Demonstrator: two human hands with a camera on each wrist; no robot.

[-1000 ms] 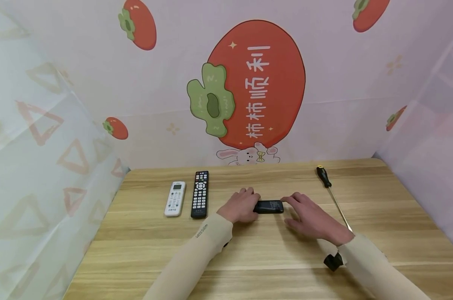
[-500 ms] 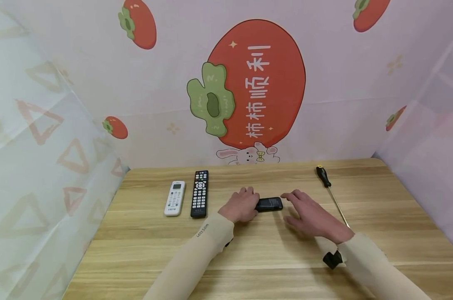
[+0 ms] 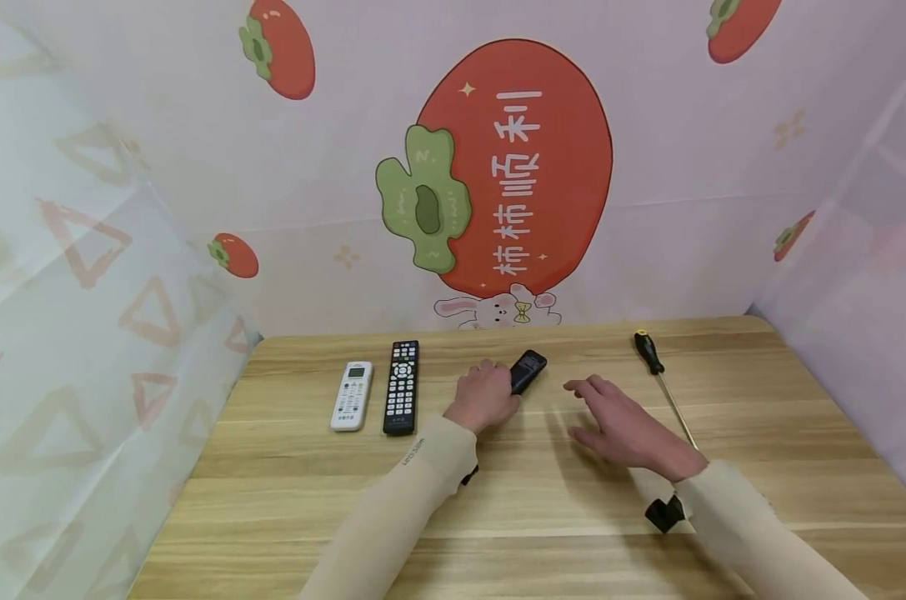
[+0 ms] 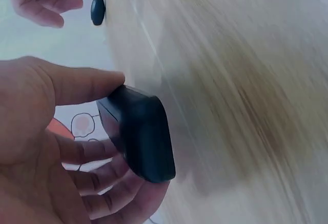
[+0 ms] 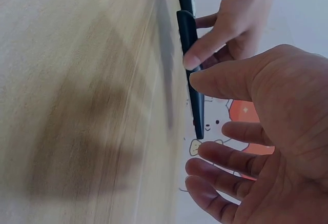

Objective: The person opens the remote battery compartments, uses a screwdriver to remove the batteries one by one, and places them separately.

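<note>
L hand [image 3: 485,396] grips a small black rectangular plastic device [image 3: 528,371] w/ thumb on one side, fingers curled under the other; the device's far end sticks out beyond the fingers, angled away & toward the R. In the left wrist view the device [image 4: 137,134] sits between thumb & fingers, raised off the light wooden surface [image 3: 543,508]. R hand [image 3: 621,429] is relaxed, fingers spread, holding nothing, near the device but apart from it, palm down over the surface. Just R of the R hand lies a black-handled screwdriver w/ thin metal shaft [image 3: 658,371]. L of the L hand: long black remote [image 3: 402,387], then white remote [image 3: 352,396].
</note>
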